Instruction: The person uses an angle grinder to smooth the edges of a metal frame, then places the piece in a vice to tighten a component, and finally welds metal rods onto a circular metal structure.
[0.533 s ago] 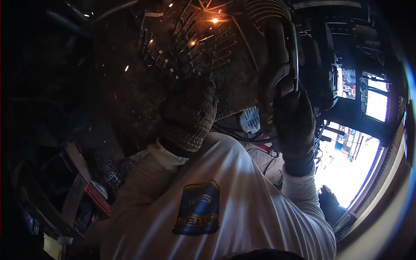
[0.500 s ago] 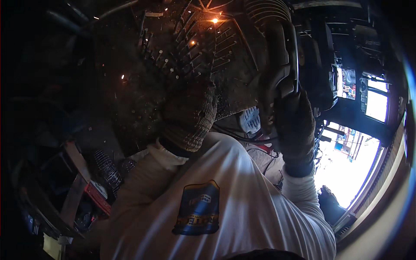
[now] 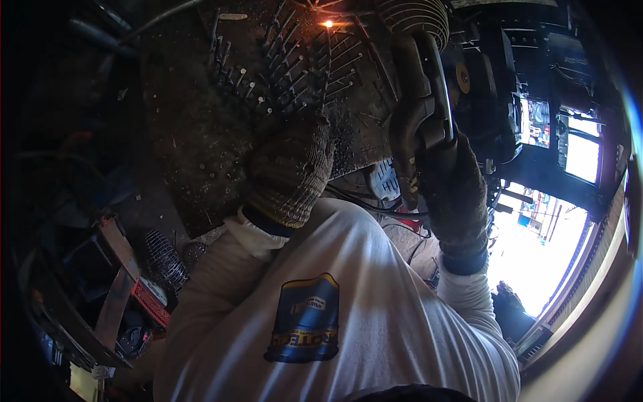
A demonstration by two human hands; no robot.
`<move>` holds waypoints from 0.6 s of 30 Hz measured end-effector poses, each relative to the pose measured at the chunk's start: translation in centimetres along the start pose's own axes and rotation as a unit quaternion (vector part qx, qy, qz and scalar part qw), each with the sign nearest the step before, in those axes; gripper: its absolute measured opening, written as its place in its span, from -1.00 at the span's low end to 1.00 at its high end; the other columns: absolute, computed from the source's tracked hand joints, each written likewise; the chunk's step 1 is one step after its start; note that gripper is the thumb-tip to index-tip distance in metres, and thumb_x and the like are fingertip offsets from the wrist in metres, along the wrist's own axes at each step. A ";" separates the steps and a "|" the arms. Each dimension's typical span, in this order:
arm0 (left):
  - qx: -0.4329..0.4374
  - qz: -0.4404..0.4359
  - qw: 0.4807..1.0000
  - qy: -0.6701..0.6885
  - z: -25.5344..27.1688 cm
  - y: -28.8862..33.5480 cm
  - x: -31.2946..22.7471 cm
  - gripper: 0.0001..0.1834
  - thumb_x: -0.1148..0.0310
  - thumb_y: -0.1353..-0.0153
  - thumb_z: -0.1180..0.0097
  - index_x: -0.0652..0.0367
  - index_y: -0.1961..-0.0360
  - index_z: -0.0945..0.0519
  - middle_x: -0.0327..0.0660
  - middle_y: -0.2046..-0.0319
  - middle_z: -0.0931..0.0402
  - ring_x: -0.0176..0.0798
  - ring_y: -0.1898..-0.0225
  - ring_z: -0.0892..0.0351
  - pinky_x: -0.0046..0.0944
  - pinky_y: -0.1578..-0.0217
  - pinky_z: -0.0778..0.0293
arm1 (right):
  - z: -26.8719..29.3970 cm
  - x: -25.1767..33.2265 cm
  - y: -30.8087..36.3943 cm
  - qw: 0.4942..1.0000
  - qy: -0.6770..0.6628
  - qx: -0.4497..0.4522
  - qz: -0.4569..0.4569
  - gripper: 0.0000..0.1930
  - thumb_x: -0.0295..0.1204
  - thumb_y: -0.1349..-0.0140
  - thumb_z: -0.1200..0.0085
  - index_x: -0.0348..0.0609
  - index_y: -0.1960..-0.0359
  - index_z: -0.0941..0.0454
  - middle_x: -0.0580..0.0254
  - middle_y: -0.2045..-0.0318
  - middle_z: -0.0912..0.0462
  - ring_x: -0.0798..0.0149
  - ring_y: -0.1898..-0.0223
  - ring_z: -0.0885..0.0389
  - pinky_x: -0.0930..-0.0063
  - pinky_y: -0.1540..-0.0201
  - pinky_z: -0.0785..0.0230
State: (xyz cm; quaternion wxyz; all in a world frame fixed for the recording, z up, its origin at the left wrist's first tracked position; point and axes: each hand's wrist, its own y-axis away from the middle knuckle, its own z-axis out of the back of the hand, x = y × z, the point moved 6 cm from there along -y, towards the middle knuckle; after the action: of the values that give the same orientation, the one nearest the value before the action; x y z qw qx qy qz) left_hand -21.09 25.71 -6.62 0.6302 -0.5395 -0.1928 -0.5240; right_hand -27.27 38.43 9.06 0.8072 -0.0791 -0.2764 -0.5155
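Note:
My left hand (image 3: pixel 288 171), in a dark knitted glove, is curled over a dark metal work surface (image 3: pixel 194 154). Its fingers look closed, but their tips are in shadow and I cannot make out what is in them. Just beyond stand several nail-like metal pins (image 3: pixel 284 60), their round heads catching light. A small orange glow (image 3: pixel 328 24) burns past the pins. My right hand (image 3: pixel 452 194), also gloved, is wrapped around the lower end of a black curved tool handle (image 3: pixel 412 100) with a shiny metal strip along it.
A round ribbed wire guard (image 3: pixel 418 17) sits beyond the handle. Dark cables (image 3: pixel 355 201) run below the surface's near edge. At lower left are a red perforated piece (image 3: pixel 151 305) and a coiled metal piece (image 3: pixel 164 258). Dark machinery (image 3: pixel 482 80) stands on the right.
The flying sparks have faded, leaving a single glow. The tool handle and my right hand have shifted slightly left in view. My left hand has hardly moved.

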 end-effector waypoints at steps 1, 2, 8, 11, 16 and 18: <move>-0.003 -0.006 1.000 0.017 0.0 0.0 0.0 -0.77 0.34 -0.32 0.16 0.14 0.33 -0.55 -0.12 0.50 -0.44 -0.19 0.59 -0.44 -0.19 0.69 -0.44 | 0.0 0.1 0.0 1.000 0.013 0.000 0.004 -0.43 -0.48 -0.32 -0.05 -0.33 -0.34 -0.19 -0.08 0.00 -0.59 0.17 0.00 -0.63 0.41 -0.02 -0.49; -0.004 -0.009 1.000 0.025 0.0 0.1 -0.1 -0.77 0.34 -0.32 0.16 0.14 0.32 -0.56 -0.12 0.50 -0.45 -0.20 0.59 -0.44 -0.19 0.69 -0.44 | -0.1 0.1 -0.1 1.000 0.027 0.001 0.008 -0.43 -0.47 -0.32 -0.05 -0.33 -0.34 -0.19 -0.08 -0.01 -0.59 0.15 0.00 -0.63 0.40 -0.03 -0.48; 0.011 -0.021 0.998 0.055 -0.2 0.7 -1.0 -0.75 0.33 -0.33 0.15 0.15 0.28 -0.58 -0.11 0.49 -0.47 -0.20 0.62 -0.44 -0.20 0.72 -0.44 | 0.3 -0.3 0.1 0.998 0.023 -0.051 0.035 -0.55 -0.40 -0.28 -0.09 -0.29 -0.18 -0.36 0.06 0.10 -0.64 0.25 0.13 -0.66 0.40 0.12 -0.51; 0.020 -0.032 0.998 0.055 -0.1 0.5 -0.3 -0.75 0.30 -0.33 0.13 0.15 0.27 -0.58 -0.11 0.50 -0.47 -0.19 0.64 -0.45 -0.20 0.75 -0.41 | 0.2 -0.7 0.3 0.999 -0.007 -0.054 0.000 -0.56 -0.40 -0.28 -0.08 -0.30 -0.17 -0.36 0.06 0.10 -0.63 0.28 0.15 -0.66 0.41 0.14 -0.51; 0.040 -0.029 0.986 0.159 -0.4 0.7 -1.3 -0.70 0.22 -0.34 0.14 0.17 0.23 -0.58 -0.06 0.44 -0.48 -0.17 0.63 -0.48 -0.17 0.76 -0.40 | 0.3 -0.7 0.4 1.000 0.006 -0.001 -0.016 -0.40 -0.36 -0.33 -0.06 -0.32 -0.34 -0.18 -0.06 0.03 -0.61 0.17 0.04 -0.64 0.37 0.04 -0.50; 0.051 -0.026 0.975 0.216 -0.3 0.7 -1.3 -0.69 0.20 -0.35 0.15 0.18 0.22 -0.57 -0.04 0.41 -0.49 -0.16 0.63 -0.49 -0.16 0.76 -0.40 | 0.1 -0.7 0.4 0.999 -0.021 0.002 -0.025 -0.40 -0.37 -0.33 -0.06 -0.33 -0.34 -0.18 -0.06 0.03 -0.61 0.18 0.06 -0.65 0.37 0.04 -0.50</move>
State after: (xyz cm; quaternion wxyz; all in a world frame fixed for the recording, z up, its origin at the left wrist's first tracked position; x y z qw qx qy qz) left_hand -21.05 25.90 -8.11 0.6696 -0.3758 -0.0929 -0.6338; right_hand -27.18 39.16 8.83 0.7881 -0.0817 -0.2960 -0.5334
